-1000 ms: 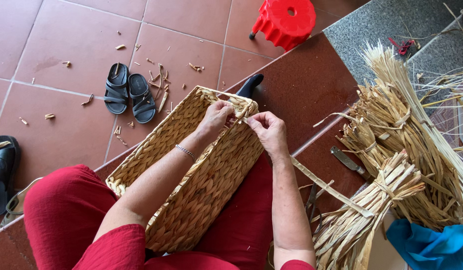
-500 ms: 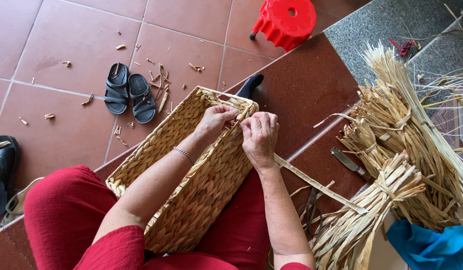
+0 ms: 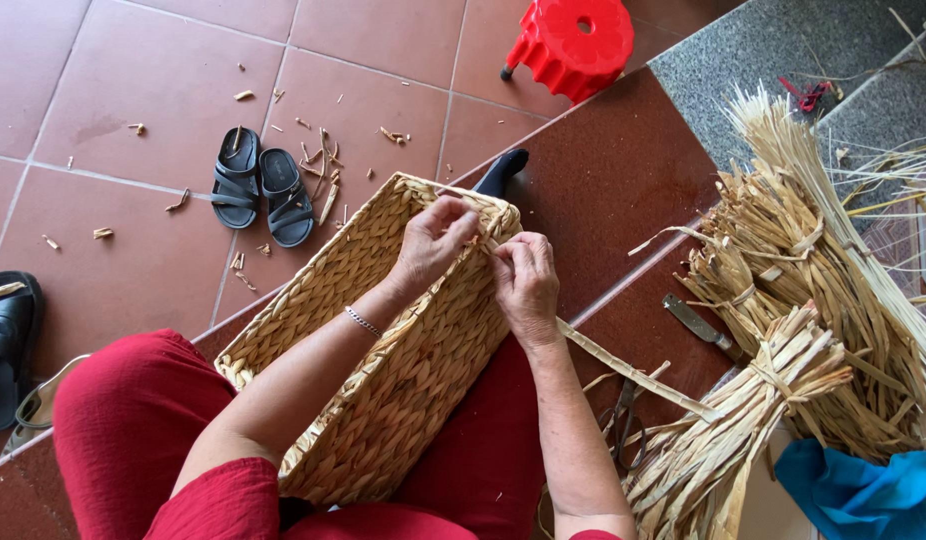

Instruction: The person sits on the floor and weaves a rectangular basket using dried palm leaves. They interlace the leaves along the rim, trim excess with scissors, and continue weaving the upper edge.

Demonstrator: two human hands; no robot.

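Here, one woven basket (image 3: 383,370) of pale straw lies tilted across the person's lap, its open mouth turned up and left, its far corner over the tiled floor (image 3: 133,90). Two hands meet at that far rim. The left hand (image 3: 435,243) curls over the rim's edge, fingers bent and pressed together on the weave, a thin bracelet (image 3: 363,321) on its wrist. The right hand (image 3: 526,285) sits just beside it, touching the rim, its fingers closed in a pinch on one flat straw strand (image 3: 633,372); the strand runs from the pinch down and right, across the dark red step (image 3: 623,180), to the bundles.

Around them: three or so tied bundles of straw (image 3: 783,390) lie heaped at the right, with looser stalks fanned behind them. One knife (image 3: 698,325) lies on the step between the strand and the bundles, and one pair of scissors (image 3: 623,425) lies near the right forearm, partly under stray straw. One blue cloth (image 3: 858,490) sits at the lower right corner. One red plastic stool (image 3: 573,40) stands at the top. Two black sandals (image 3: 263,195) lie side by side on the tiles beyond the basket; a third dark sandal (image 3: 8,345) lies at the left edge. Many short straw scraps (image 3: 323,165) are scattered on the tiles near the pair. A dark handle-like shape (image 3: 503,172) pokes out behind the basket's far corner; the basket hides the rest
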